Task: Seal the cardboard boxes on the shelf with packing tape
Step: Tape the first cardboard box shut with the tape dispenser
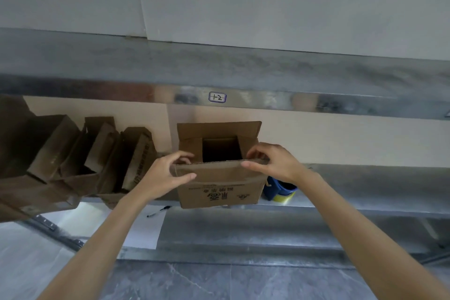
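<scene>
While left hand (168,173), right hand (272,163) grip box (219,190), tape (285,192), probably, beside.

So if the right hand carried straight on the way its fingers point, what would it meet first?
The right hand points left along the near flap it pinches; straight on, it would probably meet the left hand at the flap's other corner, though depth is unclear.

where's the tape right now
In the head view, the tape sits on the shelf just right of the open box, below the right hand.
</scene>
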Available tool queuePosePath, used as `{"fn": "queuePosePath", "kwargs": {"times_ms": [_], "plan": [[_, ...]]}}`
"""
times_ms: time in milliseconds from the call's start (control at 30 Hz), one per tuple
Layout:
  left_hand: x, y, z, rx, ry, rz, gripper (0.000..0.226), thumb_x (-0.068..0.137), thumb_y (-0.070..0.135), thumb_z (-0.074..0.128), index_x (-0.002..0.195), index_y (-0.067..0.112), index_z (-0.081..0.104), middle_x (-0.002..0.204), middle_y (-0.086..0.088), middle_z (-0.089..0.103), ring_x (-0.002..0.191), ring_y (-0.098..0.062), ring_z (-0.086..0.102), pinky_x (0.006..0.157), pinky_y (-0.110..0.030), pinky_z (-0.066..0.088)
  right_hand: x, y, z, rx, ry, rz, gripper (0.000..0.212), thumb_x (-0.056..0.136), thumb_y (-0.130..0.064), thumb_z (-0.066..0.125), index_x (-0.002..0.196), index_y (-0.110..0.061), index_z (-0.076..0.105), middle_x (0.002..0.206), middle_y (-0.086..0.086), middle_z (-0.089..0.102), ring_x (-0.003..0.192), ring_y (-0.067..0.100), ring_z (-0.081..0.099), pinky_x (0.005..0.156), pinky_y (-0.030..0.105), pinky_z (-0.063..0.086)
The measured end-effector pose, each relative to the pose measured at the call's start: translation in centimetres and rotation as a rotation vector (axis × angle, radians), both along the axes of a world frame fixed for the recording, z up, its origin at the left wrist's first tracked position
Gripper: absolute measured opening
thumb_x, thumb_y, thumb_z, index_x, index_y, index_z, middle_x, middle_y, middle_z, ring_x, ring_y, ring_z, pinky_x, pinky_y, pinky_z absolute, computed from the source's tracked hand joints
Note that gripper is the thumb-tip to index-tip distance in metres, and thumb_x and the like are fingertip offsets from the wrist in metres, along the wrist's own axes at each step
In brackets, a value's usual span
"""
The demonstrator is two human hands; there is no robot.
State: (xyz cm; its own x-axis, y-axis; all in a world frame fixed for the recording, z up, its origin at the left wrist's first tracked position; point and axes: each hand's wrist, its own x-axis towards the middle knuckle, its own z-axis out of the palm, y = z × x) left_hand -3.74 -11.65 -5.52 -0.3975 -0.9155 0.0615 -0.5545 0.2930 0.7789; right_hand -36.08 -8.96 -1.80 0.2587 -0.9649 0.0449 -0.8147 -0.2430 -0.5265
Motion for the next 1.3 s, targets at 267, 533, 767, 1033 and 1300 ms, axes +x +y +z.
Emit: {"fn": "queuePosePath", "kwargs": {"times_ms": [267, 533, 767, 1033, 1300], "plan": [[0.2, -0.8, -0.7, -0.021, 0.001, -0.020, 0.046, 0.081, 0.039, 0.079, 0.114, 0.052, 0.051, 0.109, 0.027, 0.059, 0.099, 0.018, 0.056, 0.070, -0.009, 0.052, -0.1, -0.7, 0.0, 0.060, 0.129, 0.021, 0.049, 0.085, -0.069, 0.055, 0.114, -0.029, 0.062, 0.103, -0.012, 0.066, 0.090, 0.009, 0.060, 0.072, 0.023, 0.040], [0.0, -1.1, -1.9, -0.073, 0.182, 0.185, 0.060, 0.078, 0.026, 0.082, 0.129, 0.037, 0.052, 0.118, 0.020, 0.061, 0.110, 0.011, 0.055, 0.092, -0.017, 0.045, -0.5, -1.2, -1.0, -0.019, 0.008, -0.114, 0.044, 0.075, -0.047, 0.081, 0.104, -0.033, 0.052, 0.099, -0.019, 0.056, 0.087, 0.000, 0.052, 0.070, 0.013, 0.036], [-0.5, -1.7, -2.3, -0.158, 0.131, 0.265, 0.106, 0.068, 0.031, 0.090, 0.150, 0.035, 0.023, 0.153, 0.011, 0.027, 0.139, -0.011, 0.032, 0.113, -0.039, 0.034, -0.6, -1.9, -1.9, -0.077, 0.018, -0.235, 0.071, 0.062, -0.051, 0.088, 0.112, -0.029, 0.043, 0.113, -0.010, 0.048, 0.103, 0.014, 0.052, 0.079, 0.028, 0.047], [-0.6, -3.1, -1.2, -0.139, 0.043, 0.181, 0.119, 0.067, 0.029, 0.091, 0.150, 0.051, 0.010, 0.152, 0.012, 0.022, 0.133, -0.006, 0.031, 0.101, -0.018, 0.035, -0.5, -2.9, -2.1, -0.030, -0.148, -0.216, 0.123, 0.059, -0.041, 0.093, 0.153, -0.038, 0.013, 0.155, -0.005, 0.026, 0.140, 0.018, 0.031, 0.109, 0.041, 0.038], [-1.3, -2.8, -2.1, -0.210, 0.056, 0.130, 0.039, 0.076, 0.018, 0.083, 0.109, 0.020, 0.063, 0.132, 0.007, 0.042, 0.122, -0.008, 0.048, 0.106, -0.029, 0.042, -0.4, -2.9, -3.5, -0.039, -0.027, -0.109, 0.048, 0.081, -0.050, 0.073, 0.122, -0.030, 0.057, 0.123, -0.016, 0.045, 0.115, 0.006, 0.043, 0.097, 0.031, 0.044]]}}
